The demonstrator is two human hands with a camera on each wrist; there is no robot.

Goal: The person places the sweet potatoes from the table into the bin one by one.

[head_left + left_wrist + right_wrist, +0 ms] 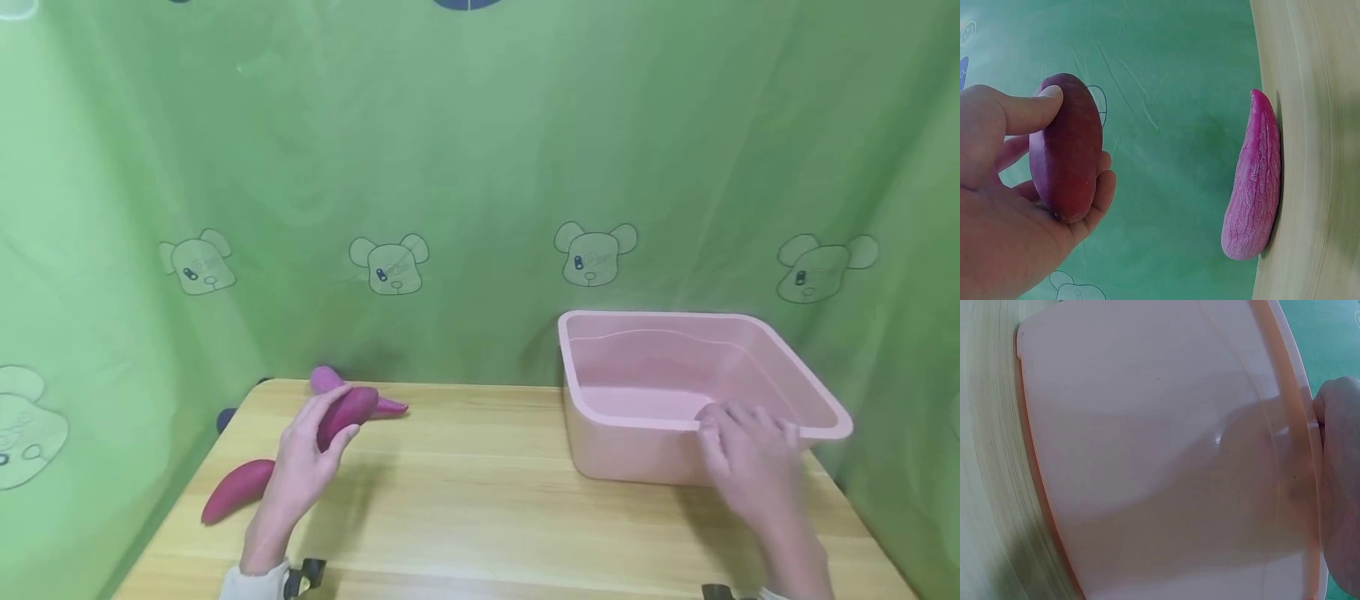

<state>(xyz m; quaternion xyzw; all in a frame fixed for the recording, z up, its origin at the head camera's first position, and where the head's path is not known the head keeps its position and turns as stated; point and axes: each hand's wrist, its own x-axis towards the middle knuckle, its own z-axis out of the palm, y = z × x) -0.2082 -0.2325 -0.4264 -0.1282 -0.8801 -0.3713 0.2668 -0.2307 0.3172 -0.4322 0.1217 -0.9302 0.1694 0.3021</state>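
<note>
My left hand (pixel 303 458) holds a dark purple-red, smooth oval sweet potato (pixel 1067 150) above the table, thumb on one side and fingers behind it. Beyond it on the table lies a wrinkled pink-purple tapered root (pixel 1254 181), partly covered by the held one in the head view. Closer to me, a curved magenta sweet potato (pixel 236 492) rests beside the left wrist. On the right, my right hand (pixel 753 462) grips the near rim of a pink plastic basin (pixel 626 450), fingers curled over the edge. Its fingertips are mostly hidden in the right wrist view.
The wooden table (pixel 465 500) ends at a green curtain (pixel 480 167) printed with bear heads, which hangs behind and on both sides. The basin stands at the table's back right. A dark rounded object (pixel 225 418) shows beyond the left table edge.
</note>
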